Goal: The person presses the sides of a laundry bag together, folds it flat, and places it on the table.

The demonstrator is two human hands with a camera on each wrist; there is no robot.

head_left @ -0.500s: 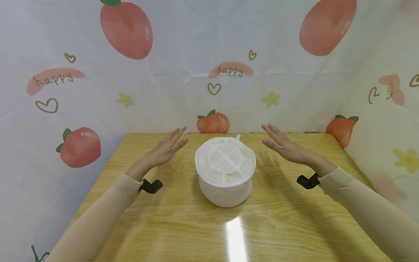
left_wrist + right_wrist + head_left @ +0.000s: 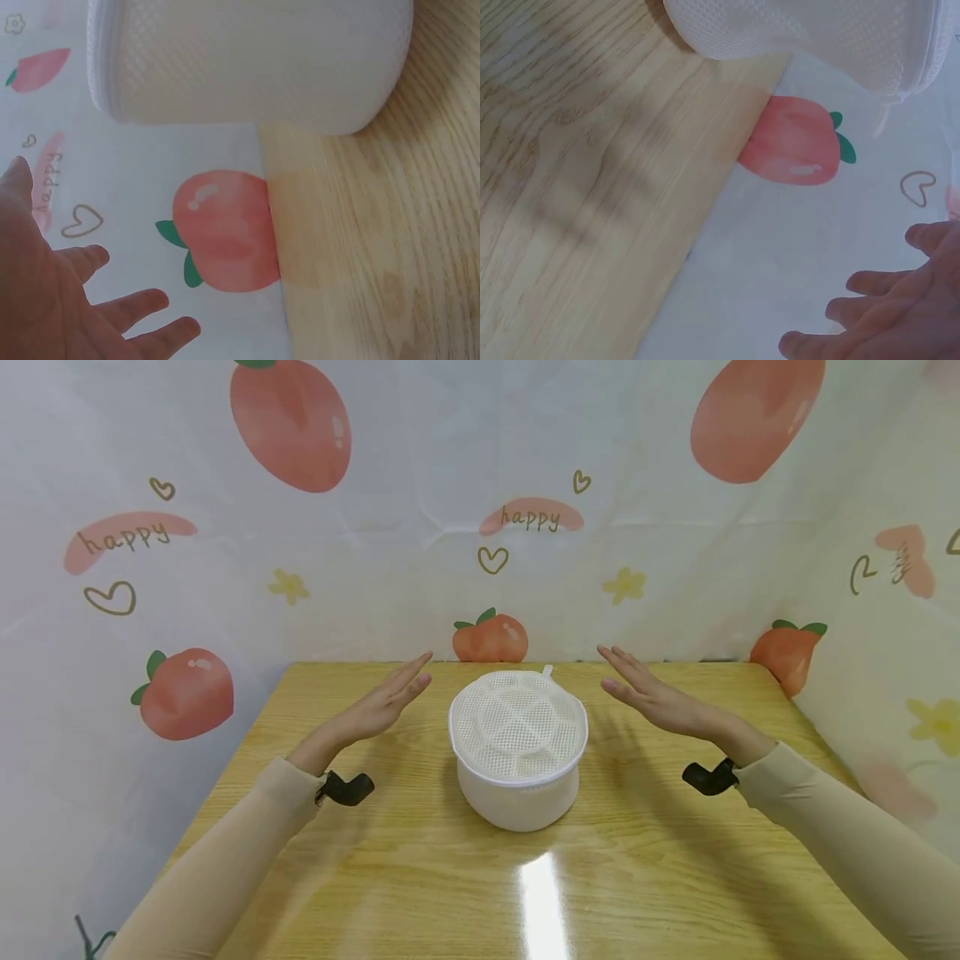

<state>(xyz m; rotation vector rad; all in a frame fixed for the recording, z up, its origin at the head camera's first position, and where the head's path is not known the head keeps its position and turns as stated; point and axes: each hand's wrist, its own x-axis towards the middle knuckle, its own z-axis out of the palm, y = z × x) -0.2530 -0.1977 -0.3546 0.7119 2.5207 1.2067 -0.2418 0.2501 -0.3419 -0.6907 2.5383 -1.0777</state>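
One mesh bag (image 2: 517, 727), between both hands (image 2: 367, 712) (image 2: 667, 705), near fingertips (image 2: 611, 687)

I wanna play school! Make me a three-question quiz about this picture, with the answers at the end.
1. True or false: the left hand and right hand are both gripping the bag.

2. What does the bag stand on?
A) a plate
B) the table
C) a chair

3. Fill in the word printed on the cloth behind the table: "_____".

Key:
1. False; both hands are apart from it.
2. B
3. happy
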